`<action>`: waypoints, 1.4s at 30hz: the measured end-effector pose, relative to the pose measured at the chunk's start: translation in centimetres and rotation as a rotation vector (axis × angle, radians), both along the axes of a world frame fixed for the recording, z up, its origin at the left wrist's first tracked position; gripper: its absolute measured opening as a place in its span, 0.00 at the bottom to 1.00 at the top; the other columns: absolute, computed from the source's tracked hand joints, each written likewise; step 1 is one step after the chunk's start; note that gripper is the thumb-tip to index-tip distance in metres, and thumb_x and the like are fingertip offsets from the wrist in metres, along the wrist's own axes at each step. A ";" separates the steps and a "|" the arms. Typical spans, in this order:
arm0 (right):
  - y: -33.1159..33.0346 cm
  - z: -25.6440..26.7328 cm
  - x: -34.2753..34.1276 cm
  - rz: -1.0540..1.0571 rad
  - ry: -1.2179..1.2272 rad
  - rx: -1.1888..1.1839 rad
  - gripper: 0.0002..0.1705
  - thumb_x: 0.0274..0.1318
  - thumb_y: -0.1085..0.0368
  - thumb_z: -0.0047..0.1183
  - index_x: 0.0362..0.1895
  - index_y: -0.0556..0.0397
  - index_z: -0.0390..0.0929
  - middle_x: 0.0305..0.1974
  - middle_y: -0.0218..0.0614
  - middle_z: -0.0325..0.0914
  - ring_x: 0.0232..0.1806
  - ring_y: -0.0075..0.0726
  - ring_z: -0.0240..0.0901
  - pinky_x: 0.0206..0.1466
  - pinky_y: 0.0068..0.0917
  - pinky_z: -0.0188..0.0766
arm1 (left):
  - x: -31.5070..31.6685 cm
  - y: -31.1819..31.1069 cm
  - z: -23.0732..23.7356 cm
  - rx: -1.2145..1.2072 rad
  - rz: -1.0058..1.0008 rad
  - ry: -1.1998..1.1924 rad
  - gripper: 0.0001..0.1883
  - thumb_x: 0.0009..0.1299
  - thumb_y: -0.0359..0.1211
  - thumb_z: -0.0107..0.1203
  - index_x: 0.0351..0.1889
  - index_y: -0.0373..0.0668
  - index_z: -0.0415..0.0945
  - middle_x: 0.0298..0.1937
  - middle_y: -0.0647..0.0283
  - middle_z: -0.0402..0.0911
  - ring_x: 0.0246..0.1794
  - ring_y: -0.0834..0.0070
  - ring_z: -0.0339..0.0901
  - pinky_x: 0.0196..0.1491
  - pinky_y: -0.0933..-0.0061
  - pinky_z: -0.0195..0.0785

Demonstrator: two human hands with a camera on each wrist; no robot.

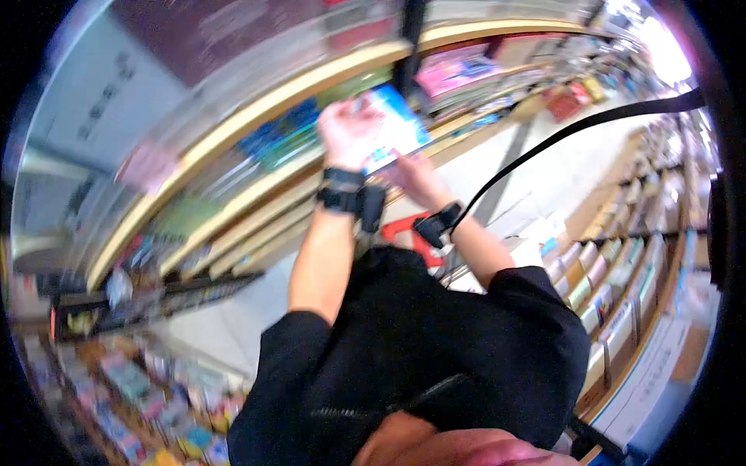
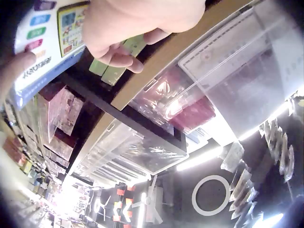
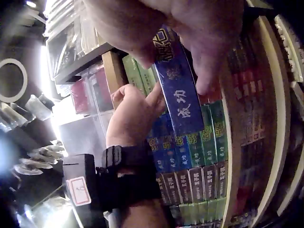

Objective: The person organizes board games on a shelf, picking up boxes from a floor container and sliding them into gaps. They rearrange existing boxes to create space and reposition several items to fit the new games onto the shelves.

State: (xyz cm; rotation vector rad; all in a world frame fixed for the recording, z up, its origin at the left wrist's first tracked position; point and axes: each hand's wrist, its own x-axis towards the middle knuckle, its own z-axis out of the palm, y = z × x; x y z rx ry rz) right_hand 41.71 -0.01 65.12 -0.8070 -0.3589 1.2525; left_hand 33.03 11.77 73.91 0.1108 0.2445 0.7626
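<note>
A blue and white box (image 1: 400, 124) is held up before the shelves, blurred in the head view. My right hand (image 1: 420, 179) grips it; in the right wrist view that hand (image 3: 175, 33) has fingers on both sides of the blue spine (image 3: 178, 90). My left hand (image 1: 351, 132) is at the other side of the box, and its fingers hang loosely curled in the left wrist view (image 2: 137, 28), where the printed face (image 2: 50, 35) shows. In the right wrist view the left hand (image 3: 133, 118) is beside the spine; whether it touches the box is unclear.
Rows of boxed sets (image 3: 190, 183) fill the shelf behind the hands. Clear plastic bins (image 2: 133, 149) stand by a wooden shelf edge (image 2: 166, 57). More goods line shelves at the lower left (image 1: 148, 388) and right (image 1: 614, 311). A black cable (image 1: 544, 144) runs to the right wrist.
</note>
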 end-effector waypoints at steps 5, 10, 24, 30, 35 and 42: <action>-1.3 2.3 -0.2 0.087 0.023 -0.088 0.22 0.61 0.59 0.49 0.56 0.52 0.63 0.48 0.41 0.74 0.44 0.41 0.76 0.48 0.35 0.75 | 0.9 2.1 -2.0 0.043 0.134 0.161 0.14 0.63 0.37 0.51 0.42 0.40 0.69 0.40 0.56 0.72 0.41 0.70 0.69 0.40 0.71 0.65; -2.3 2.2 1.8 0.255 -0.061 -0.192 0.25 0.59 0.53 0.51 0.52 0.59 0.67 0.43 0.44 0.76 0.42 0.38 0.77 0.47 0.31 0.75 | 2.1 4.7 -2.2 -0.036 0.147 0.465 0.21 0.64 0.44 0.54 0.50 0.42 0.68 0.47 0.61 0.68 0.47 0.72 0.66 0.51 0.73 0.63; -1.7 1.5 0.9 0.131 -0.067 -0.218 0.16 0.61 0.59 0.48 0.45 0.59 0.71 0.35 0.41 0.79 0.34 0.33 0.79 0.39 0.24 0.78 | 3.7 3.7 -2.4 -0.025 0.282 0.365 0.20 0.66 0.44 0.50 0.52 0.44 0.68 0.53 0.64 0.72 0.53 0.70 0.66 0.56 0.71 0.59; -1.0 1.8 1.0 0.106 -0.094 -0.225 0.15 0.61 0.59 0.47 0.43 0.59 0.71 0.35 0.39 0.78 0.34 0.31 0.78 0.40 0.26 0.76 | 3.8 1.3 -0.1 -0.113 0.335 0.409 0.23 0.60 0.44 0.58 0.49 0.42 0.69 0.48 0.62 0.72 0.50 0.71 0.67 0.54 0.73 0.60; 2.0 1.5 1.5 0.123 -0.105 -0.150 0.16 0.62 0.59 0.45 0.45 0.60 0.69 0.36 0.41 0.78 0.36 0.33 0.77 0.42 0.28 0.75 | 3.6 1.6 -2.5 -0.072 0.323 0.365 0.20 0.60 0.41 0.57 0.47 0.41 0.69 0.47 0.62 0.72 0.50 0.71 0.68 0.53 0.74 0.63; 7.1 0.8 3.2 0.211 -0.119 -0.123 0.21 0.62 0.58 0.46 0.54 0.59 0.66 0.47 0.41 0.75 0.46 0.36 0.76 0.49 0.33 0.73 | 4.0 2.6 -5.8 0.262 0.429 0.449 0.19 0.65 0.28 0.52 0.53 0.35 0.64 0.47 0.57 0.72 0.51 0.70 0.70 0.50 0.71 0.67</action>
